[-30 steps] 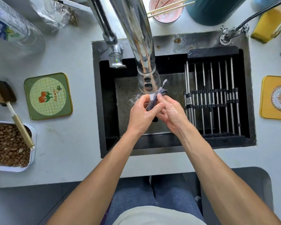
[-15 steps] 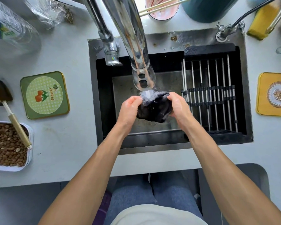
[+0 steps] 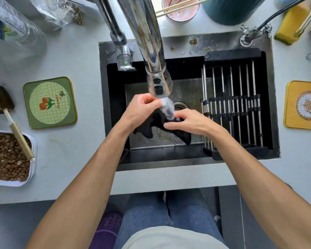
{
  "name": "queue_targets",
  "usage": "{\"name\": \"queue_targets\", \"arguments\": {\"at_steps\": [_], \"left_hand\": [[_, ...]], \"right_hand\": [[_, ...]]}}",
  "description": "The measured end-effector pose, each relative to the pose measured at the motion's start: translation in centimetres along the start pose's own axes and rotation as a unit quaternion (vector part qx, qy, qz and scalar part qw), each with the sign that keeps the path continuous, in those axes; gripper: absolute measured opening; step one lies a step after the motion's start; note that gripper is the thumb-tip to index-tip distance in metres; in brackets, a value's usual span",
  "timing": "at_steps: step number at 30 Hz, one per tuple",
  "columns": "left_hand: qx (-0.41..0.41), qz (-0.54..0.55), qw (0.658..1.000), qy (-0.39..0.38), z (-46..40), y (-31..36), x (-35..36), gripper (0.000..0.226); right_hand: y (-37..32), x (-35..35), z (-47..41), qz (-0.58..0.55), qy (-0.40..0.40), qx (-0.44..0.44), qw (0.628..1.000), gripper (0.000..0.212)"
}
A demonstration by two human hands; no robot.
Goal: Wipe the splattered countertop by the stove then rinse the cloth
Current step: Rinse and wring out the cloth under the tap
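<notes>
Over the black sink, beneath the chrome faucet head, a dark wet cloth is held under running water. It is pinched at its upper edge by the left hand and gripped by the curled fingers of the right hand.

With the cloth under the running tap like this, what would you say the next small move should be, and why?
Probably shift the dry-looking lower folds up into the stream. Both the left hand and right hand hold the dark cloth over the sink, but water from the faucet head strikes only its top edge, while two corners hang below.
</notes>
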State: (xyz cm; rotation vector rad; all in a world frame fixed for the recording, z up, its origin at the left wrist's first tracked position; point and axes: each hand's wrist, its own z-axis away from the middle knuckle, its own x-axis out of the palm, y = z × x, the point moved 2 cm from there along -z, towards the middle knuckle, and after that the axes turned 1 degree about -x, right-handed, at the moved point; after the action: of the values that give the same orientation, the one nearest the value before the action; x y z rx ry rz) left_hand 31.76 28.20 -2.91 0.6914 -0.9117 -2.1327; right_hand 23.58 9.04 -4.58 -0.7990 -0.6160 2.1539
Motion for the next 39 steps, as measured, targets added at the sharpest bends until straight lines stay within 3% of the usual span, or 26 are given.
{"name": "queue_targets", "arguments": {"at_steps": [3,6,8,10,12,13,15,19,22,28,31,34,39], "left_hand": [[0.006,-0.089,0.995,0.044,-0.4,-0.7,-0.7,0.016],[-0.041,-0.059,0.992,0.101,-0.1,-2.3,0.0,0.032],[-0.115,-0.022,0.982,0.147,0.3,-3.8,1.2,0.033],[-0.235,0.061,0.964,0.108,0.9,-5.5,3.0,0.042],[-0.336,0.169,0.926,-0.013,1.9,-6.8,5.1,0.073],[-0.348,0.222,0.908,-0.065,2.2,-7.2,6.0,0.086],[-0.317,0.314,0.888,-0.108,2.1,-7.1,7.1,0.092],[-0.217,0.399,0.889,-0.06,1.3,-6.0,6.7,0.061],[-0.186,0.426,0.883,-0.064,1.2,-6.4,4.9,0.05],[-0.194,0.444,0.857,-0.176,2.1,-6.6,2.5,0.092],[-0.191,0.407,0.871,-0.2,2.3,-6.1,2.2,0.079],[-0.175,0.391,0.887,-0.173,2.1,-6.3,2.0,0.075],[-0.125,0.333,0.921,-0.159,1.7,-5.6,2.2,0.031]], "right_hand": [[0.2,0.4,0.3,-0.117,0.017,-0.008,0.993,0.048],[0.2,1.1,0.5,-0.291,0.029,0.008,0.956,0.035],[0.2,1.8,0.4,-0.365,0.043,0.019,0.93,0.034],[0.2,2.5,0.5,-0.446,0.06,0.029,0.893,0.035],[0.1,2.9,0.9,-0.509,0.068,0.029,0.858,0.038],[0.2,3.0,1.1,-0.525,0.068,0.027,0.848,0.039],[0.3,3.2,1.7,-0.549,0.058,0.026,0.834,0.036],[0.9,3.4,2.4,-0.56,0.054,0.041,0.825,0.045],[1.3,3.0,2.5,-0.533,0.092,0.03,0.841,0.038],[1.4,1.3,2.5,-0.467,0.123,-0.036,0.875,0.021],[1.4,1.2,2.6,-0.471,0.104,-0.067,0.873,0.02],[1.4,1.3,2.8,-0.487,0.088,-0.081,0.865,0.02],[2.0,1.4,2.7,-0.428,0.137,-0.051,0.892,0.028]]}}
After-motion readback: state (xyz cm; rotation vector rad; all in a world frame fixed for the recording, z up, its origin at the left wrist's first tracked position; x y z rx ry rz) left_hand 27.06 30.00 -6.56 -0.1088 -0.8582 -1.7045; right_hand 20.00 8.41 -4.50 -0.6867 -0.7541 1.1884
